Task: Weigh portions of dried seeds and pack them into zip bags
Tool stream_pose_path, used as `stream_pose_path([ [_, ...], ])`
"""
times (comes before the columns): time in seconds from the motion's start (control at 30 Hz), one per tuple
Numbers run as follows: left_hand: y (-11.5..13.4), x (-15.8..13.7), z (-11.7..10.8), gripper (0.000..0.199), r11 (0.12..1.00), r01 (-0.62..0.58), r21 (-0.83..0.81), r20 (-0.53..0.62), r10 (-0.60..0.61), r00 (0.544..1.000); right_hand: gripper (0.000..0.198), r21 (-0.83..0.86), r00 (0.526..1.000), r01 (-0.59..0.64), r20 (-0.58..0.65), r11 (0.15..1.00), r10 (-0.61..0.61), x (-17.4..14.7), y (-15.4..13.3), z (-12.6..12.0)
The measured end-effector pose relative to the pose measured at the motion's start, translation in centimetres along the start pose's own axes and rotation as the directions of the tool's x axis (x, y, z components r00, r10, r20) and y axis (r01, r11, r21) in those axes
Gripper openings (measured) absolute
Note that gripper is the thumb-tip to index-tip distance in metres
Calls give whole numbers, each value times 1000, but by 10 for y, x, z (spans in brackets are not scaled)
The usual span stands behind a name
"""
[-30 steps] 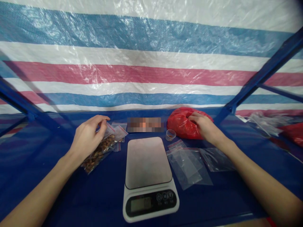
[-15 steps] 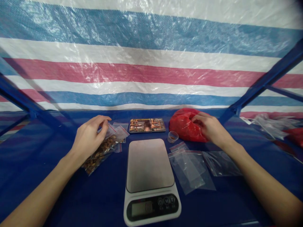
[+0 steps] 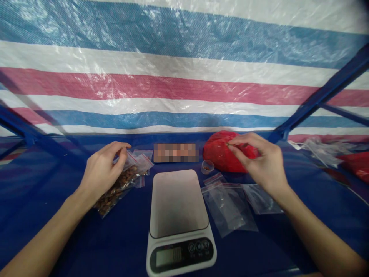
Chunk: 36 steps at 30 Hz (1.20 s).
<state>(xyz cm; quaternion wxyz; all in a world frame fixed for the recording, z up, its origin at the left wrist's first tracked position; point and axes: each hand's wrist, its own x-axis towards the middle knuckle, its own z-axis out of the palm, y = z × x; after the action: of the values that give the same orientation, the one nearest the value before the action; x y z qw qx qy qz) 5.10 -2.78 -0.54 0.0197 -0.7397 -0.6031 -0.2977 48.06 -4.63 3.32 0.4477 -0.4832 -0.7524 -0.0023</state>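
A person's left hand [image 3: 102,169] rests, fingers curled, on a small clear zip bag of brown pieces [image 3: 117,186] lying left of centre on the blue table [image 3: 43,200], fingertips pinching at the bag's red-striped top edge. The right hand [image 3: 261,161] hovers in front of a crumpled red plastic bag [image 3: 219,154] near the table's far edge, thumb and forefinger pinched together on what may be a tiny brown piece; the blur makes that hard to confirm. A digital kitchen scale [image 3: 178,219] sits at the near edge, its steel platform bare. Empty clear zip bags [image 3: 230,200] lie just right of the scale, below the right wrist. A small clear cup [image 3: 207,166] stands between the scale and the red bag. A striped tarpaulin [image 3: 184,77] hangs behind the table.
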Motion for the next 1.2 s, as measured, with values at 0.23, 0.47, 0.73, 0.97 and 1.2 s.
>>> stream_pose_path([
  [0.23, -2, -1, 1, 35, 1000, 12, -3, 0, -12, 1000, 11, 151, 968, 82, 221, 985, -115, -15, -13, 34],
  [0.47, -4, -1, 0, 35, 1000, 25, -16, 15, -25, 1000, 15, 127, 961, 131, 227, 983, -157, -17, -13, 34],
  [0.73, -4, 0, -1, 36, 999, 30, -21, 20, -30, 999, 17, 29, 973, 87, 212, 996, -91, -11, -2, 24],
  [0.97, -4, -1, 0, 35, 999, 33, -31, 15, -33, 999, 9, -95, 980, -148, 118, 984, 159, 2, 51, -1],
  [1.2, 1, -1, 0, 35, 999, 22, -48, 12, -22, 1000, 9, -192, 943, -251, 173, 949, 284, 7, 93, -8],
])
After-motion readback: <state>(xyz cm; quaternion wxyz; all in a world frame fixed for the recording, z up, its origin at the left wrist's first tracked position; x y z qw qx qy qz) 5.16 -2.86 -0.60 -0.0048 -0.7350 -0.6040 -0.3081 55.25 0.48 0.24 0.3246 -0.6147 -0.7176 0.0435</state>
